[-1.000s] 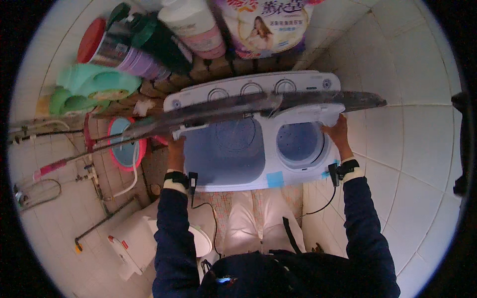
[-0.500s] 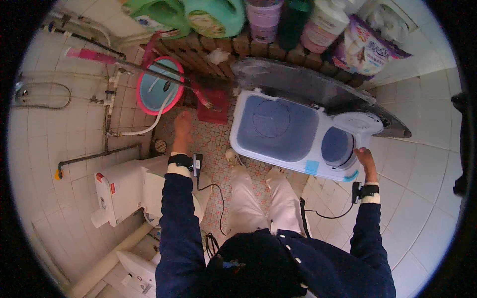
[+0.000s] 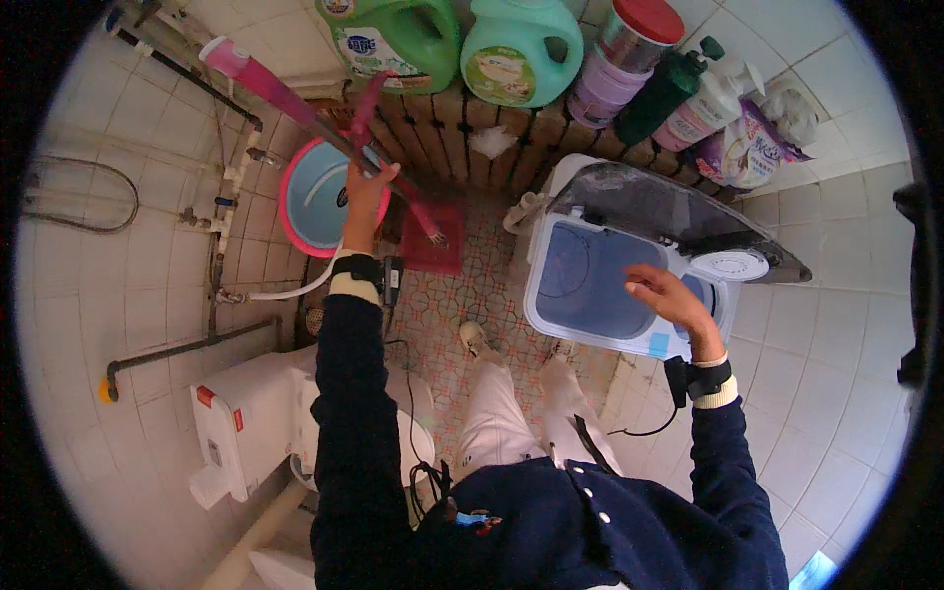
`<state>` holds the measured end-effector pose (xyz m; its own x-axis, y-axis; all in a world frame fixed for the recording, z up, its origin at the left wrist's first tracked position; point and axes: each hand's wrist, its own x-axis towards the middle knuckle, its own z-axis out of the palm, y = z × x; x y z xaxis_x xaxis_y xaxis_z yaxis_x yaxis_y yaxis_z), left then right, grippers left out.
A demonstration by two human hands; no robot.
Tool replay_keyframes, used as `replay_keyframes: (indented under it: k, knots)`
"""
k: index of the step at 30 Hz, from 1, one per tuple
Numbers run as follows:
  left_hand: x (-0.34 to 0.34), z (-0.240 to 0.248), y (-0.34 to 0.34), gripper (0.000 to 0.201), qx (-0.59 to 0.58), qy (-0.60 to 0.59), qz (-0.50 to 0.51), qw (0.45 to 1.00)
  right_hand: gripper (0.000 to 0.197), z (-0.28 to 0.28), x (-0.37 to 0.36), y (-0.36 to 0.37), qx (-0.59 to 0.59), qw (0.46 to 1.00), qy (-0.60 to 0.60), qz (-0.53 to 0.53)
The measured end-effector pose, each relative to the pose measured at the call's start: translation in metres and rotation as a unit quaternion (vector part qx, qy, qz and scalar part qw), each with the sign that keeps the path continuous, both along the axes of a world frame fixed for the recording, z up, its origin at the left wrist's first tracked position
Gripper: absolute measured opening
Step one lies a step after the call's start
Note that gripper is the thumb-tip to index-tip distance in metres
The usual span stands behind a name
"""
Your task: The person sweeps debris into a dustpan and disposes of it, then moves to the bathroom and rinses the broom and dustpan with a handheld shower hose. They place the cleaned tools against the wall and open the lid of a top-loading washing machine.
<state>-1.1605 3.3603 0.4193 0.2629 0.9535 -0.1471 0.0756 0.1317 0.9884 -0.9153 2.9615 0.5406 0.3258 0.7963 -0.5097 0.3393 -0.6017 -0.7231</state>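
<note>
My left hand (image 3: 365,205) reaches over the right side of a pink-rimmed basin (image 3: 286,211) with a pale blue inside. Its fingers are apart and come up against the long pole of a broom (image 3: 339,143) that slants across the basin; no grip on it shows. Above the large wash tub of a twin-tub washing machine (image 3: 642,346) hovers my right hand (image 3: 666,295), fingers spread and holding nothing. The machine's dark see-through lid (image 3: 678,206) stands raised at the back, and the round white spin-tub cover (image 3: 730,265) is tipped up.
A white hose (image 3: 285,294) runs from the wall pipe to the basin. Right of the basin lies a red dustpan (image 3: 433,251). Green detergent jugs (image 3: 398,49), bottles and a purple-white bag (image 3: 744,147) line the slatted wooden shelf (image 3: 447,138). A white toilet (image 3: 251,413) stands at the left.
My left hand has moved forward to the basin and broom pole. My right hand has left the machine's spin-tub edge and shifted left over the wash tub. The view has shifted too.
</note>
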Motion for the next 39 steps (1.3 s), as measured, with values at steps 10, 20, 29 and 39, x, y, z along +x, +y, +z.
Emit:
replay_keyframes:
  k: [10,20,29,39]
  knots:
    - [0.018,-0.029,0.038,0.021,0.012,-0.086,-0.049,0.995,0.037,-0.01,-0.031,0.006,-0.047,0.998,0.018,-0.041]
    - [0.05,0.0,-0.022,0.031,0.036,-0.092,-0.118,0.988,0.037,-0.02,-0.034,-0.009,-0.047,0.997,0.007,-0.054]
    - [0.068,0.009,-0.07,0.018,0.077,-0.1,-0.17,0.977,0.034,-0.012,-0.032,-0.02,-0.053,0.996,0.026,-0.073]
    - [0.112,0.008,-0.101,0.03,0.059,-0.058,-0.221,0.972,0.037,-0.024,-0.032,-0.041,-0.022,0.995,0.021,-0.097]
